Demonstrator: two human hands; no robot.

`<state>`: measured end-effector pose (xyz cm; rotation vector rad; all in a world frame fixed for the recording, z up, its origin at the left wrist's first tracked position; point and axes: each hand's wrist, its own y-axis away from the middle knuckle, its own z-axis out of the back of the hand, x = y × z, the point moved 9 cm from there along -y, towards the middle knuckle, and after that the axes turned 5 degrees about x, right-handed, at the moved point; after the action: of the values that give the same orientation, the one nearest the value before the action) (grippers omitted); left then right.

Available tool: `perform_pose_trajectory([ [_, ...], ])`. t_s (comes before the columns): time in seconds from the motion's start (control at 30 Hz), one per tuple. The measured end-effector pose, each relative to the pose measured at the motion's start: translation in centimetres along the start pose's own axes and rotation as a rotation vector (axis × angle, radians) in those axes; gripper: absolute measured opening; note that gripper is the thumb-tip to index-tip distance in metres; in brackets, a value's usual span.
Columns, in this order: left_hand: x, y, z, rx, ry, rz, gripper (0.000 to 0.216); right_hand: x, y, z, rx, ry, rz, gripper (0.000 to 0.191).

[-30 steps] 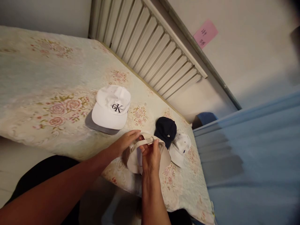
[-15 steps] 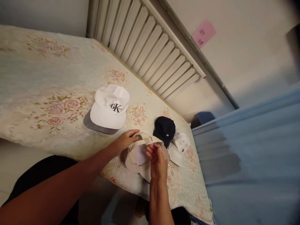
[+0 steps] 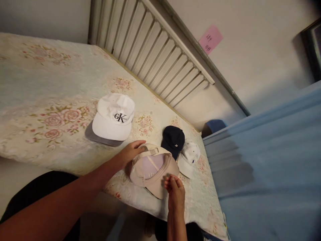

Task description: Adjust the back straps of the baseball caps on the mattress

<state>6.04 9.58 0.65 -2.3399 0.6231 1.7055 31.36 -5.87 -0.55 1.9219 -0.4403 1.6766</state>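
Observation:
A beige cap (image 3: 140,172) lies upside down near the bed's front edge, its lilac-lined inside and back strap facing up. My left hand (image 3: 131,152) grips its back rim, thumb and fingers around the edge. At the brim's outer edge is my right hand (image 3: 175,187), with loosely curled, slightly parted fingers and nothing visible in them. Whether its fingertips touch the brim is hard to see. Beyond the beige cap sit a dark navy cap (image 3: 173,138) and a white cap with a small dark logo (image 3: 192,152), partly overlapping. Left of my hands rests a white cap with black letters (image 3: 114,115).
The caps lie on a floral bed cover (image 3: 60,83). A pale slatted rail (image 3: 155,57) runs along the wall side. A blue curtain (image 3: 263,160) hangs at the right. A pink note (image 3: 211,39) is stuck on the wall.
My right hand has moved from the cap's inner band down and right to the brim, uncovering the lining. My left hand keeps its hold. The view has shifted slightly.

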Motion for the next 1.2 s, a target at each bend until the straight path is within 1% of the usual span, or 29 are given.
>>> perform_pose_trajectory([
  [0.2,0.4,-0.2,0.1,0.001,0.015,0.001,0.059,-0.8,-0.3,-0.1,0.037,0.004,0.003,0.039],
  [0.43,0.5,-0.2,0.1,0.004,0.026,0.014,0.062,-2.2,-0.5,-0.4,0.053,0.027,-0.027,0.041],
  [0.77,0.0,0.2,0.0,-0.011,0.015,0.033,0.061,-3.2,-0.8,-0.4,0.026,0.073,-0.039,0.037],
  [0.97,0.5,-0.1,0.0,-0.003,0.022,0.04,0.062,-3.5,-0.7,-0.3,0.02,0.062,-0.002,0.033],
  [1.2,1.0,-0.3,0.2,0.0,-0.001,0.027,0.064,-3.6,-0.4,-0.2,-0.043,0.094,0.04,0.031],
])
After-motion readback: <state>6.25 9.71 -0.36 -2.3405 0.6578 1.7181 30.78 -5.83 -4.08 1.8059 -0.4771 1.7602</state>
